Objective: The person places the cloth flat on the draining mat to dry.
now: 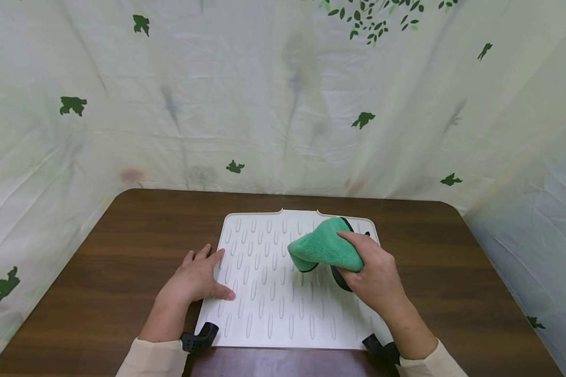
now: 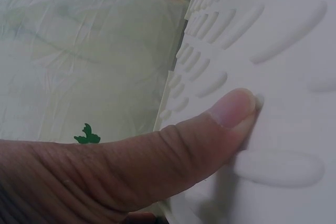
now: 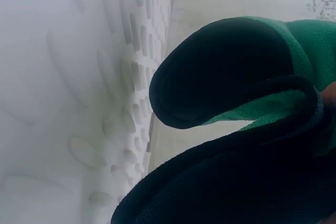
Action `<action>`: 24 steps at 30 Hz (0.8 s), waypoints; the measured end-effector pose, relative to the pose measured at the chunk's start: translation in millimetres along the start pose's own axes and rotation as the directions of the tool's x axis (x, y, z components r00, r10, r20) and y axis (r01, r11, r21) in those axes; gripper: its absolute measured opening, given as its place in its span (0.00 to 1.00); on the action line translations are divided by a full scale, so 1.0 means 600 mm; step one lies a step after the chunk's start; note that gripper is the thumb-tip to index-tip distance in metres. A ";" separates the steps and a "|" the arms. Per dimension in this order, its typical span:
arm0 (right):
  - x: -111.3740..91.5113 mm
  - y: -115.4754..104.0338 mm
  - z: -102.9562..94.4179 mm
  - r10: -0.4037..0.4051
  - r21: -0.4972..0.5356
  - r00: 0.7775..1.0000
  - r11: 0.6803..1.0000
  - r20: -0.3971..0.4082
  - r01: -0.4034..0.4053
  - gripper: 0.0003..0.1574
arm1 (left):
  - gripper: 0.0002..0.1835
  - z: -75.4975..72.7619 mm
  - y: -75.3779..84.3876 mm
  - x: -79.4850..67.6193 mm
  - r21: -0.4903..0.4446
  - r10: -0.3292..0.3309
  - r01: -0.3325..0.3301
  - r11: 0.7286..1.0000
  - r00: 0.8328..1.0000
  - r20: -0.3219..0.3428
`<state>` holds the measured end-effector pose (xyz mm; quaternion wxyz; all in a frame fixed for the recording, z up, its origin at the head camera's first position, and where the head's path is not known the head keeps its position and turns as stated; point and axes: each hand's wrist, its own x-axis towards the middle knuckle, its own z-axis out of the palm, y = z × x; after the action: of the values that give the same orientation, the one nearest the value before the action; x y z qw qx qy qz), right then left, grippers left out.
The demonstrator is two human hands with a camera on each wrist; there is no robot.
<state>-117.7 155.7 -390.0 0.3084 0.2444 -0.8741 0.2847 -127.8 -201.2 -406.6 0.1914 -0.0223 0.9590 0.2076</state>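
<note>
A white mat [image 1: 264,293] with rows of raised oval ridges lies on the brown table. My left hand [image 1: 193,277] rests at its left edge, fingers spread, and the thumb [image 2: 194,140] lies on the ridged surface. Over the mat's right half, my right hand [image 1: 374,269] grips a bunched green cloth [image 1: 327,245] with dark edging. In the right wrist view the folded cloth [image 3: 236,72] shows a dark underside and hangs close to the ridges; whether it touches them I cannot tell. The right fingertips are partly hidden by the cloth.
The dark wood table [image 1: 132,262] extends to both sides of the mat and behind it. A pale curtain [image 1: 264,104] with green leaf prints hangs at the back and sides. Black wrist straps [image 1: 200,337] sit on both wrists, above the mat's front corners.
</note>
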 end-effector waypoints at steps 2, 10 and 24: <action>0.000 -0.001 0.001 0.002 -0.002 1.000 1.000 0.005 -0.002 0.38 | 0.64 0.000 0.000 0.000 0.000 -0.002 0.002 1.000 1.000 -0.001; -0.002 -0.007 0.005 -0.003 0.000 1.000 1.000 0.029 0.003 0.38 | 0.65 -0.001 0.000 0.001 -0.008 -0.002 0.002 1.000 1.000 -0.002; -0.004 -0.009 0.012 -0.012 0.011 0.999 1.000 0.040 0.012 0.38 | 0.65 0.000 -0.001 0.001 -0.015 0.002 -0.002 1.000 1.000 -0.001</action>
<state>-115.4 147.8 -394.4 0.2914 0.2569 -0.8770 0.2827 -128.1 -201.9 -406.8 0.1907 -0.0230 0.9575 0.2151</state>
